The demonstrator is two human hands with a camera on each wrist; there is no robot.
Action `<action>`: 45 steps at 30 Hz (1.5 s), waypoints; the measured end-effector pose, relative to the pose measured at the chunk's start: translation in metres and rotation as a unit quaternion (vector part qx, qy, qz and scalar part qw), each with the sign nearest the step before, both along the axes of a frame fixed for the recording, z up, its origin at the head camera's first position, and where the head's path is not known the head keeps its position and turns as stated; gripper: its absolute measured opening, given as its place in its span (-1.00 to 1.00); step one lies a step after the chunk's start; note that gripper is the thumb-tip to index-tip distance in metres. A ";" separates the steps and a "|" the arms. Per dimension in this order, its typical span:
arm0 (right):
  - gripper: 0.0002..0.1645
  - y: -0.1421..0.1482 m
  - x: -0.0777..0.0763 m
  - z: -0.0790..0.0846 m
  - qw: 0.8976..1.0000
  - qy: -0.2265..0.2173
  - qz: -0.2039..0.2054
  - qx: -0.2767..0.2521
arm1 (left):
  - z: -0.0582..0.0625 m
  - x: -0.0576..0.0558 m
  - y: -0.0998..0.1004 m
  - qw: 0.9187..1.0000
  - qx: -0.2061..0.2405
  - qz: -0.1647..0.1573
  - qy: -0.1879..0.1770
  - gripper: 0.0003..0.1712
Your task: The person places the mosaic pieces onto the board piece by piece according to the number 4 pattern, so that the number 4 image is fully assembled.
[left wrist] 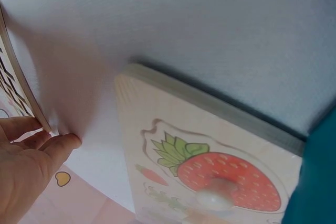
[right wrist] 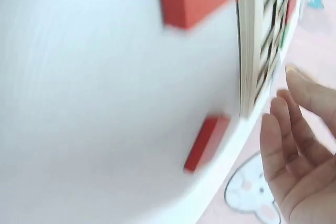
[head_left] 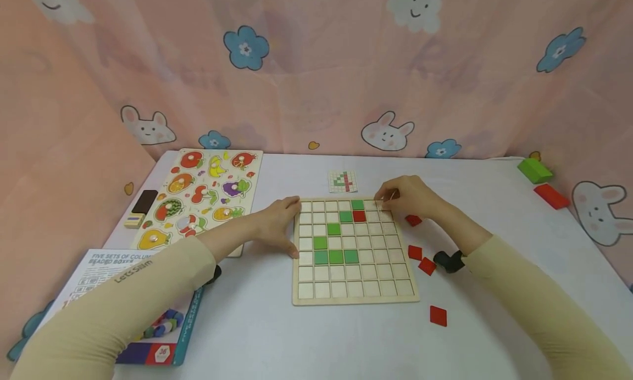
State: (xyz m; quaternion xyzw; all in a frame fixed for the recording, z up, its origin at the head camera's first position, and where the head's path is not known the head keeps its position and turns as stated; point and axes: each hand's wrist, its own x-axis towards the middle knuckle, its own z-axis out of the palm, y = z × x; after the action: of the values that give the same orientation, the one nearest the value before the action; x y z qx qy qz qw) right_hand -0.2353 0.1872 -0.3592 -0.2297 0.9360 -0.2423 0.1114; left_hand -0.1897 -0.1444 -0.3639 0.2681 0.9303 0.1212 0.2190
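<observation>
One grid board [head_left: 349,242], its far-right corner obscured behind the right hand [head_left: 414,197].

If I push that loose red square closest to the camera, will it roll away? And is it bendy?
The red square would probably slide, not roll, because it lies flat and has straight sides. It's likely light, since it's so small beside the board. It looks stiff rather than bendy: its corners stay crisp.
</observation>
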 end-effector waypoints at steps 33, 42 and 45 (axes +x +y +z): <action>-0.65 0.076 -0.009 -0.006 0.994 -0.084 0.017 0.065 | -0.002 0.000 -0.001 1.000 0.002 -0.001 0.004 0.40; -0.81 0.075 -0.009 -0.007 0.995 -0.072 0.028 0.056 | -0.002 -0.001 -0.001 1.000 0.003 -0.001 0.000 0.39; -0.85 0.069 -0.009 -0.002 0.996 -0.064 0.022 0.051 | -0.002 -0.001 0.000 1.000 0.002 -0.001 -0.001 0.38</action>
State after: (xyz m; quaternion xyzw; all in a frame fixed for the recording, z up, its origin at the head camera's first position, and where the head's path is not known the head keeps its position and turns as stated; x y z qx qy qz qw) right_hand -0.2440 0.2561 -0.3615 -0.2283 0.9327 -0.2062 0.1883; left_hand -0.1906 -0.1445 -0.3656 0.2694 0.9296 0.1233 0.2191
